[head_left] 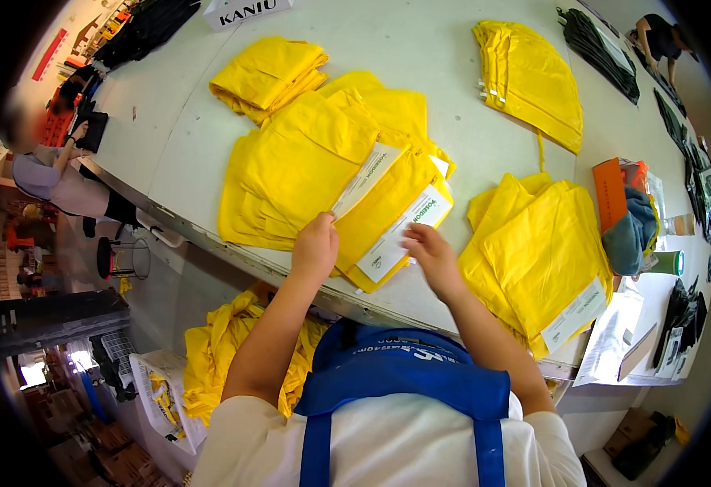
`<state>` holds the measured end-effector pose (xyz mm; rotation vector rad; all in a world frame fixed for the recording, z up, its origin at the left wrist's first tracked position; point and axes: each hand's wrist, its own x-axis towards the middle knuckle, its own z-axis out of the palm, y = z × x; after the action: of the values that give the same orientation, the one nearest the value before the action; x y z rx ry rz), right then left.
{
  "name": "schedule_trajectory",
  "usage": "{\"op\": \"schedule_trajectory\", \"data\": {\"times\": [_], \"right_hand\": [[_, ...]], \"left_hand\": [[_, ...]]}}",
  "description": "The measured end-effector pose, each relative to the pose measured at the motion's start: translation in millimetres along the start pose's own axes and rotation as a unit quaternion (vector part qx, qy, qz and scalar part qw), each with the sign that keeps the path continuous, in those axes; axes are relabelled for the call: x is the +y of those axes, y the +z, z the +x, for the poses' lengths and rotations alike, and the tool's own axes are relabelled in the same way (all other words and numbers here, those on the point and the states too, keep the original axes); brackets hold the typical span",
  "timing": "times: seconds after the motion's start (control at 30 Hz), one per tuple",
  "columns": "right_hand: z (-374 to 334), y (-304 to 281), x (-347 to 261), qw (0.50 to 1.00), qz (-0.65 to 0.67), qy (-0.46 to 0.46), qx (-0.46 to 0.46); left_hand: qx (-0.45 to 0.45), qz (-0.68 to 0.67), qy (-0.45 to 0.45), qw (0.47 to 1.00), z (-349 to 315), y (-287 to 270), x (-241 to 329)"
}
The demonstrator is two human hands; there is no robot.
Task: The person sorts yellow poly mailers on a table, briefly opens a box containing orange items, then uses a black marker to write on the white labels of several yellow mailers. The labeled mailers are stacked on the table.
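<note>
On the table before me lies a fanned pile of folded yellow garments [307, 146], thin and smooth like rainwear. On its near right side rests a folded yellow garment [396, 191] with a white printed label [405, 233] along its edge. My left hand [316, 246] is closed at the near edge of the pile, its thumb by the end of another white label [366, 178]. My right hand [433, 258] is over the right edge of the nearer label, fingers loosely bent and apart, slightly blurred. Whether its fingertips touch the label I cannot tell.
Another labelled yellow stack [534, 252] lies to the right, beside an orange box [611, 195] with grey-blue cloth. A yellow fan-shaped bundle [530, 81] lies farther back. Below the table edge, loose yellow fabric [226, 349] heaps by a white basket [157, 398]. Other people work at far left and far right.
</note>
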<state>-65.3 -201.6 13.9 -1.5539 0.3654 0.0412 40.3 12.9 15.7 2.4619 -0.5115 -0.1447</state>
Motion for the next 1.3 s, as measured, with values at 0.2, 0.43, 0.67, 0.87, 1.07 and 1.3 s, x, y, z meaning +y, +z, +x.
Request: {"op": "schedule_trajectory", "data": {"times": [0.2, 0.43, 0.67, 0.87, 1.07, 1.3], "right_hand": [[47.0, 43.1, -35.2, 0.965, 0.218, 0.145, 0.015], [-43.8, -131.4, -15.6, 0.962, 0.213, 0.048, 0.163], [-191.2, -296.2, 78.4, 0.710, -0.494, 0.130, 0.485], [-98.2, -169.4, 65.8, 0.931, -0.226, -0.030, 0.284], [-20.0, -1.9, 6.2, 0.962, 0.241, 0.125, 0.012], [-20.1, -17.9, -18.2, 0.919, 0.368, 0.143, 0.005]], "left_hand": [[0.002, -0.043, 0.178, 0.983, -31.1, -15.5, 48.0], [0.050, -0.067, 0.156, 0.984, -31.8, 8.2, 40.3], [0.009, 0.156, 0.106, 0.982, -20.2, 25.4, 10.5], [0.033, 0.142, 0.171, 0.974, -6.9, 35.0, 7.4], [0.108, -0.043, 0.092, 0.989, -17.5, -13.1, 59.8], [0.143, -0.143, 0.163, 0.966, -29.3, -23.5, 75.2]]}}
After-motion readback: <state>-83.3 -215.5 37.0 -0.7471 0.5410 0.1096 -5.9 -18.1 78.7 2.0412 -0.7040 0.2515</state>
